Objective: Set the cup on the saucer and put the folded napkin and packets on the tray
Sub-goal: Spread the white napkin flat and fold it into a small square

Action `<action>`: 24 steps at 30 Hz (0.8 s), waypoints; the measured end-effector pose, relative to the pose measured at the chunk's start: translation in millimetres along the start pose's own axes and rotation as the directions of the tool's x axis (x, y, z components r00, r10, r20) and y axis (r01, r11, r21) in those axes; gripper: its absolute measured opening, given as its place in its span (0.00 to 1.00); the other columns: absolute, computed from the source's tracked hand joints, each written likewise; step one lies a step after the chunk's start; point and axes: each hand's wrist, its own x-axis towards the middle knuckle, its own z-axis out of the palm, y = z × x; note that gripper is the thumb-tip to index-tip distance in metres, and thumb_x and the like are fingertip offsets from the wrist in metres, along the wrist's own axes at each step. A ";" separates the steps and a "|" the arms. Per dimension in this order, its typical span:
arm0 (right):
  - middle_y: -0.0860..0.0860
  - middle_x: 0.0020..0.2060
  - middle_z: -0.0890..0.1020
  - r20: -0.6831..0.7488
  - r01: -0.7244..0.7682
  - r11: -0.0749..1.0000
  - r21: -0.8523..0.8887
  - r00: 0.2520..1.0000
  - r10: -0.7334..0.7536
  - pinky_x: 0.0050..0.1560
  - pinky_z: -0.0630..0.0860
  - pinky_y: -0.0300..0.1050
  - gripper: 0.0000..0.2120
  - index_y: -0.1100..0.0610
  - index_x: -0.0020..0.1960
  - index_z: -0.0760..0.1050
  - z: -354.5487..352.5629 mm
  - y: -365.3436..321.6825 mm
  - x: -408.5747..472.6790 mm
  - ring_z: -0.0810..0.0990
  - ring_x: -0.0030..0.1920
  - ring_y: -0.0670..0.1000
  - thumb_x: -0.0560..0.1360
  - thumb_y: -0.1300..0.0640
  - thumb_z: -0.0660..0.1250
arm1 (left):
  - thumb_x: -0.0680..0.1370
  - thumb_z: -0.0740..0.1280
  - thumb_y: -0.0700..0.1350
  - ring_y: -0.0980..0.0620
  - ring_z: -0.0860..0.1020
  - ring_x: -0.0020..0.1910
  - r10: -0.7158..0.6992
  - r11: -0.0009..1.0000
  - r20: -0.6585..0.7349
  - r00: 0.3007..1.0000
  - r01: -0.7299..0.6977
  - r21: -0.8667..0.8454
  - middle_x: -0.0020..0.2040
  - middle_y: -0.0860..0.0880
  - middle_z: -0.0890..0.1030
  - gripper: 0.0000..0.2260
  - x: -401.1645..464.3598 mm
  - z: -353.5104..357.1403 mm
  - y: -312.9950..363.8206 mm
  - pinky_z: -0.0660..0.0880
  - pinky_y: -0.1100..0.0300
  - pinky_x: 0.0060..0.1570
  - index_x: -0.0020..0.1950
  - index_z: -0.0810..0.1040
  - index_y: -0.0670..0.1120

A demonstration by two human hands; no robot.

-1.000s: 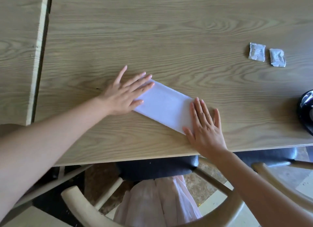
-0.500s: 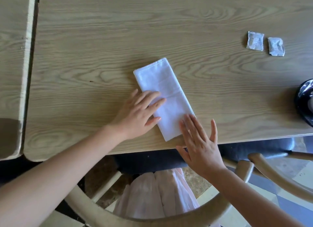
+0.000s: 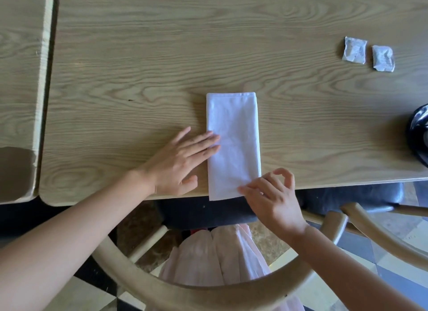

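A: We see the folded napkin (image 3: 234, 146) lying flat at the near edge of the tabletop (image 3: 162, 55), its long sides running away from that edge; its near end hangs just over the edge.

B: We agree; the left hand (image 3: 180, 162) lies flat beside it, fingers (image 3: 203, 141) stretched out and released, their tips resting on the napkin's left side; the palm is on the wood.

A: And the right hand (image 3: 271, 199) is at the napkin's near right corner; we take its thumb and forefinger to be pinching that corner, the other fingers curled loosely above; how firm the pinch is we cannot tell.

B: The two packets (image 3: 368, 54) lie side by side toward the far right corner of the tabletop, well apart from the napkin, just beside each other; whether they touch we cannot tell.

A: At the right edge we see part of a dark, glossy round object (image 3: 419, 134); what it is we cannot tell.
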 end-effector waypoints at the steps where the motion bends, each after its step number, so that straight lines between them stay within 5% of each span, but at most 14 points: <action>1: 0.48 0.34 0.81 -0.014 -0.021 0.999 0.041 1.000 0.021 0.55 0.65 0.53 0.10 0.54 0.42 0.82 -4.7 0.2 3.7 0.78 0.34 0.52 0.68 0.68 0.68 | 0.67 0.61 0.47 0.47 0.54 0.75 -0.002 1.000 0.005 1.000 0.002 0.006 0.75 0.44 0.59 0.34 -0.9 1.2 0.3 0.47 0.40 0.72 0.73 0.61 0.42; 6: 0.47 0.33 0.82 -0.115 -0.123 0.973 0.194 0.982 0.147 0.52 0.66 0.54 0.05 0.54 0.40 0.83 -27.3 -2.7 28.5 0.77 0.36 0.49 0.72 0.62 0.69 | 0.72 0.63 0.54 0.46 0.59 0.73 -0.047 0.999 -0.061 0.997 0.047 0.005 0.73 0.45 0.65 0.29 0.7 3.8 5.9 0.52 0.39 0.70 0.71 0.66 0.43; 10: 0.48 0.36 0.82 -0.176 -0.111 0.965 0.238 0.972 0.155 0.50 0.66 0.55 0.03 0.55 0.42 0.82 -33.6 0.8 41.2 0.75 0.40 0.48 0.72 0.60 0.69 | 0.76 0.53 0.45 0.47 0.66 0.69 -0.179 0.982 -0.187 0.966 0.163 -0.098 0.67 0.47 0.73 0.20 7.3 8.4 19.3 0.59 0.41 0.68 0.64 0.75 0.44; 13: 0.49 0.44 0.83 -0.061 -0.204 0.946 0.253 0.972 0.226 0.55 0.66 0.54 0.15 0.56 0.54 0.76 -29.8 12.3 37.6 0.76 0.47 0.50 0.68 0.60 0.71 | 0.75 0.51 0.42 0.49 0.67 0.68 -0.298 0.942 -0.273 0.915 0.236 -0.239 0.64 0.48 0.76 0.20 11.4 12.4 26.0 0.59 0.44 0.69 0.59 0.78 0.43; 15: 0.46 0.51 0.80 0.090 -0.348 0.862 0.368 0.936 0.340 0.59 0.64 0.49 0.27 0.54 0.62 0.69 -28.1 18.5 37.7 0.74 0.53 0.47 0.64 0.59 0.70 | 0.75 0.54 0.38 0.50 0.67 0.68 -0.327 0.931 -0.307 0.894 0.248 -0.268 0.63 0.48 0.77 0.18 13.3 13.5 27.8 0.57 0.46 0.69 0.58 0.79 0.43; 17: 0.43 0.55 0.79 0.214 -0.479 0.756 0.445 0.877 0.430 0.60 0.62 0.45 0.29 0.52 0.64 0.68 -24.8 23.1 42.6 0.73 0.55 0.46 0.64 0.58 0.69 | 0.74 0.60 0.31 0.50 0.66 0.68 -0.342 0.922 -0.320 0.883 0.250 -0.297 0.63 0.48 0.77 0.17 13.4 14.7 27.6 0.56 0.48 0.69 0.59 0.78 0.43; 21: 0.51 0.40 0.83 0.265 -0.564 0.753 0.337 0.825 0.499 0.47 0.59 0.44 0.09 0.56 0.45 0.80 -11.4 29.9 59.1 0.77 0.44 0.56 0.65 0.63 0.71 | 0.72 0.62 0.30 0.53 0.74 0.63 -0.474 0.845 -0.374 0.797 0.293 -0.448 0.58 0.47 0.81 0.15 18.0 17.4 31.5 0.56 0.52 0.69 0.55 0.79 0.41; 22: 0.53 0.34 0.81 0.262 -0.599 0.724 0.341 0.801 0.538 0.44 0.58 0.44 0.03 0.58 0.40 0.79 -7.9 31.0 62.7 0.76 0.39 0.56 0.67 0.60 0.71 | 0.73 0.63 0.32 0.54 0.78 0.57 -0.530 0.816 -0.409 0.743 0.317 -0.483 0.53 0.46 0.83 0.11 21.6 17.4 33.8 0.58 0.52 0.68 0.52 0.80 0.39; 24: 0.54 0.26 0.75 0.246 -0.663 0.638 0.392 0.744 0.622 0.43 0.60 0.46 0.10 0.57 0.33 0.73 -2.4 30.5 69.6 0.71 0.30 0.50 0.70 0.56 0.71 | 0.75 0.64 0.37 0.52 0.76 0.36 -0.620 0.772 -0.483 0.618 0.373 -0.514 0.36 0.45 0.82 0.05 30.9 18.0 37.4 0.67 0.52 0.62 0.43 0.79 0.38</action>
